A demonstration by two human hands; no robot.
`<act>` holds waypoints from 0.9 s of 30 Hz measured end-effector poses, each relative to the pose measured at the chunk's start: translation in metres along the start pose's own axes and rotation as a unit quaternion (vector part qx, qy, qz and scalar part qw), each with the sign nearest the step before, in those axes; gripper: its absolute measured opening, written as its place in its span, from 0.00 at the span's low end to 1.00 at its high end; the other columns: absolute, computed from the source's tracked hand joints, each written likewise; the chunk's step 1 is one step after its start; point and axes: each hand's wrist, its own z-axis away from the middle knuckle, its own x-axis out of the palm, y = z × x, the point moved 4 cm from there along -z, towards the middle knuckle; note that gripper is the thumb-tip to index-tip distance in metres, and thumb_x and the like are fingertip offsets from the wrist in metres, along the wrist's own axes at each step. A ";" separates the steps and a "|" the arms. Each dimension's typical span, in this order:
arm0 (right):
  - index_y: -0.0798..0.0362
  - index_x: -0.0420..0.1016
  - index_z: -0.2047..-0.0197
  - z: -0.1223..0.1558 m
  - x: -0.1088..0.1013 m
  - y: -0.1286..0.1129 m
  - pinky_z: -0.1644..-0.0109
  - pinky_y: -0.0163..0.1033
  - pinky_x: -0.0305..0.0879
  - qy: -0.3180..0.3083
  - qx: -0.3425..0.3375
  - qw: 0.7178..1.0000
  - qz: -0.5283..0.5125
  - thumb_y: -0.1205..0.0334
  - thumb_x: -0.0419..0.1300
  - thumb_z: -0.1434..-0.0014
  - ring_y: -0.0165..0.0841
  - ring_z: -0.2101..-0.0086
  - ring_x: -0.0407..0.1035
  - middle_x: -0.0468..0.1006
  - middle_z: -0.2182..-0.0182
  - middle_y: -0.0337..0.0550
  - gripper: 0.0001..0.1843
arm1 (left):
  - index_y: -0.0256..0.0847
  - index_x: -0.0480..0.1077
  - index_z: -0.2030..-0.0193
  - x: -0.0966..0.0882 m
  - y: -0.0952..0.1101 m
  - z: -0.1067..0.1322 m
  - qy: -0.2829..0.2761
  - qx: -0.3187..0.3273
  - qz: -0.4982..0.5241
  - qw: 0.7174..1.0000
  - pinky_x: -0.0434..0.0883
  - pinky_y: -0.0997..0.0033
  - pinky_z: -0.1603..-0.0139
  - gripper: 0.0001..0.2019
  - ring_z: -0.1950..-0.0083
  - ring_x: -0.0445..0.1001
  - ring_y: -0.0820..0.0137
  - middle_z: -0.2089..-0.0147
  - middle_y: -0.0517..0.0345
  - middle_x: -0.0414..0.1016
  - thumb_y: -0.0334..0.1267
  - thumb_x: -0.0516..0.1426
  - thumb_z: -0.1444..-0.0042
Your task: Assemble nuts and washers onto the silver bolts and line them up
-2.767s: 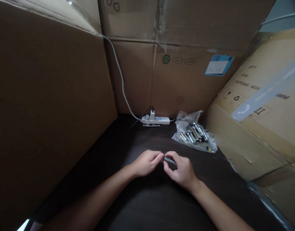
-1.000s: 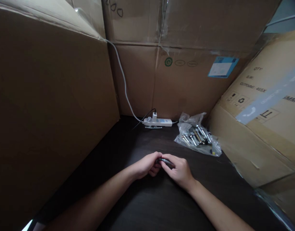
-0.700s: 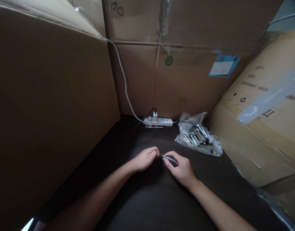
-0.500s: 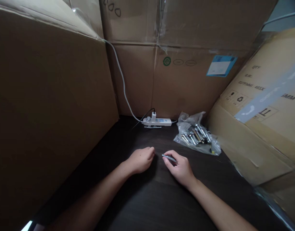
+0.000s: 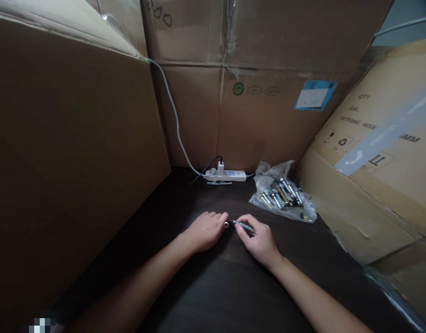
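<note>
Toward the middle of the table [image 5: 213, 286], we have a bolt [image 5: 245, 226] in our right hand [image 5: 261, 239], pinched between thumb and forefinger. Its long axis runs mostly crosswise to us, the narrow tip pointing left and slightly away, the other end hidden in our grip. Just beside that tip, apart from it, our left hand [image 5: 206, 231] holds a ring [image 5: 226, 225] at the forefinger; its other fingers lie side by side, its thumb mostly hidden. We judge the step in hand to be handling the two as separate pieces; joining them would call for one shared axis. Farther off lie a bag [image 5: 266, 171] of metal pieces [image 5: 278, 194] and a power strip [image 5: 237, 175].
</note>
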 end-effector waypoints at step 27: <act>0.51 0.71 0.63 0.000 0.001 0.002 0.69 0.32 0.68 -0.010 0.001 1.000 0.008 0.57 0.54 0.42 0.31 0.71 0.72 0.76 0.71 0.39 0.08 | 0.40 0.61 0.61 -0.009 -0.006 0.003 -0.007 -0.027 0.047 0.999 0.63 0.66 0.60 0.05 0.60 0.69 0.62 0.63 0.52 0.70 0.38 0.48 0.41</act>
